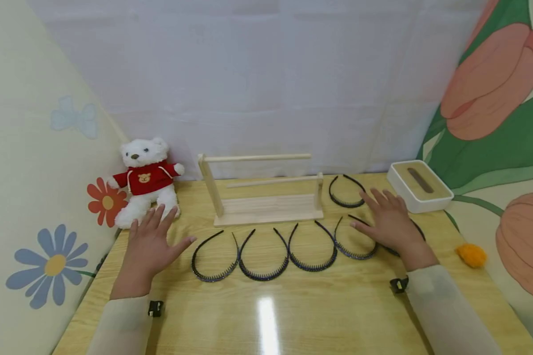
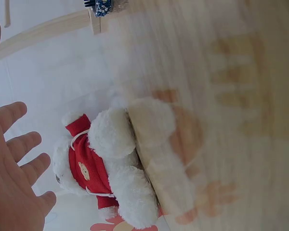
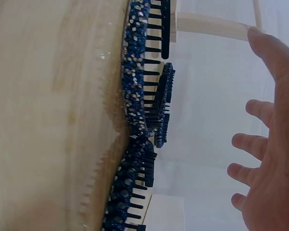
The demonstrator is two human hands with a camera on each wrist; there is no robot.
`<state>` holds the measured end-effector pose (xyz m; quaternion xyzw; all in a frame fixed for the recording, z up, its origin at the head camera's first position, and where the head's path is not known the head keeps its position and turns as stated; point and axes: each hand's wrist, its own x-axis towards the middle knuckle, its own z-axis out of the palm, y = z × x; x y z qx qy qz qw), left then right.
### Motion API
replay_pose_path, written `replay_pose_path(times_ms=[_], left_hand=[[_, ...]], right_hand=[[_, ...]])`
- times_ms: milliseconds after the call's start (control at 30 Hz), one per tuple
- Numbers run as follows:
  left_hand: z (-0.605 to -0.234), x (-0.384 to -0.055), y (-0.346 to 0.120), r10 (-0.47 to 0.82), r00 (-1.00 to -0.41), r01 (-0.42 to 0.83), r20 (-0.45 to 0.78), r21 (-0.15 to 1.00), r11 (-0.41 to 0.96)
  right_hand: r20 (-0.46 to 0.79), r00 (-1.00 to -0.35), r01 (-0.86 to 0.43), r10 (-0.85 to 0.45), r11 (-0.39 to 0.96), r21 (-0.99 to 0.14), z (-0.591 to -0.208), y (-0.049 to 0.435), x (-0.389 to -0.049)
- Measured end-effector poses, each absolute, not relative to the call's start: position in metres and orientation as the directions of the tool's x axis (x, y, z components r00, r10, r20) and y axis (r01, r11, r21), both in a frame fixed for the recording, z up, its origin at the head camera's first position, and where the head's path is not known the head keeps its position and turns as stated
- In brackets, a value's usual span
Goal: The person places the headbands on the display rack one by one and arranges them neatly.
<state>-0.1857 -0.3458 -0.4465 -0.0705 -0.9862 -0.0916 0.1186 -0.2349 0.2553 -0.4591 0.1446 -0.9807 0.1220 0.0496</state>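
Note:
Several dark toothed headbands lie on the wooden table, among them a headband [image 1: 264, 277] in the front row and a lone headband [image 1: 346, 203] behind. Close up in the right wrist view, a headband [image 3: 135, 62] shows blue and silver glitter. My left hand [image 1: 148, 246] is spread with straight fingers left of the row, holding nothing. My right hand [image 1: 391, 224] is likewise spread, above the row's right end, and partly hides two headbands. Behind the row stands a pale wooden rack [image 1: 268, 209] with two horizontal rods and bare of headbands.
A white teddy bear [image 1: 146, 180] in a red sweater sits at the back left. At the back right is a white box [image 1: 419, 186] with a slotted wooden lid. An orange fluffy thing [image 1: 472, 255] lies near the right edge. Painted walls flank the table [image 1: 320, 315].

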Motion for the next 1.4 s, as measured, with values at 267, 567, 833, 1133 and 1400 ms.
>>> replay_pose_path(times_ms=[267, 567, 833, 1133, 1400], left_hand=[[-0.449, -0.187, -0.345, 0.133, -0.959, 0.179, 0.251, 0.17, 0.969], [-0.447, -0.18, -0.345, 0.176, -0.958, 0.226, 0.227, 0.222, 0.948], [-0.449, -0.166, -0.331, 0.244, -0.966, 0.259, 0.085, 0.326, 0.909], [-0.461, -0.159, -0.318, 0.311, -0.95, 0.289, 0.008, 0.39, 0.874], [-0.46, -0.156, -0.306, 0.398, -0.917, 0.372, 0.0, 0.354, 0.858]], right_hand=[[0.13, -0.955, -0.293, -0.268, 0.926, -0.24, -0.46, 0.255, -0.233], [0.06, -0.968, -0.24, -0.244, 0.827, -0.508, -0.46, 0.233, -0.245], [0.001, -0.964, -0.214, -0.266, 0.771, -0.6, -0.467, 0.192, -0.267], [-0.071, -0.95, -0.2, -0.303, 0.769, -0.607, -0.475, 0.156, -0.286], [-0.125, -0.959, -0.136, -0.256, 0.799, -0.586, -0.479, 0.146, -0.297]])
